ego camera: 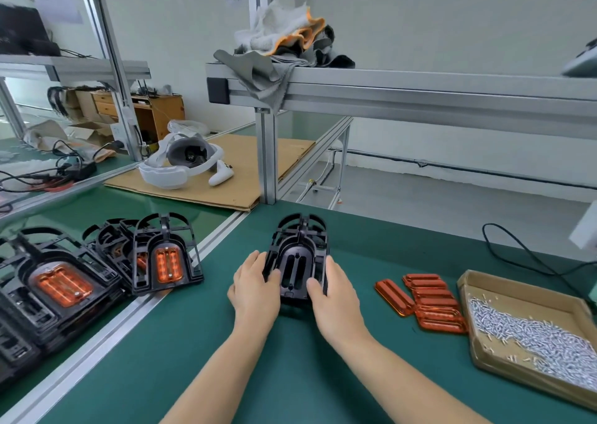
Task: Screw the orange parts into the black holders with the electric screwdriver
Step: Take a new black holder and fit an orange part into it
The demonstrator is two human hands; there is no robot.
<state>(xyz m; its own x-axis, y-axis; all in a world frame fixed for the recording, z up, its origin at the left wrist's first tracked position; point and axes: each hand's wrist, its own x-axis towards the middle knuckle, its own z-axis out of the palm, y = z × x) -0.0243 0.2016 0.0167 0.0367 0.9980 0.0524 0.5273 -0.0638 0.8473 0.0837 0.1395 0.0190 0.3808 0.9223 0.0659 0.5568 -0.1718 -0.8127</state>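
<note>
Left hand point(256, 289) and right hand point(336, 297) grip an empty black holder point(298, 262), steadying it, likely for an orange part point(394, 297).

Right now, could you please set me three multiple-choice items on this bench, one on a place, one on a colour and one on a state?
1. Where does the cardboard tray of screws lie?
A. right of the loose orange parts
B. on the upper rail
C. left of the finished holders

2. What colour is the bench mat?
A. grey
B. green
C. blue

3. What state is the black holder between the left hand and right hand in?
A. orange part fitted
B. no orange part in it
C. upside down in the tray

Answers: 1 A, the tray sits at the right edge past the orange parts; 2 B, the mat is green; 3 B, its slots show only black.
</note>
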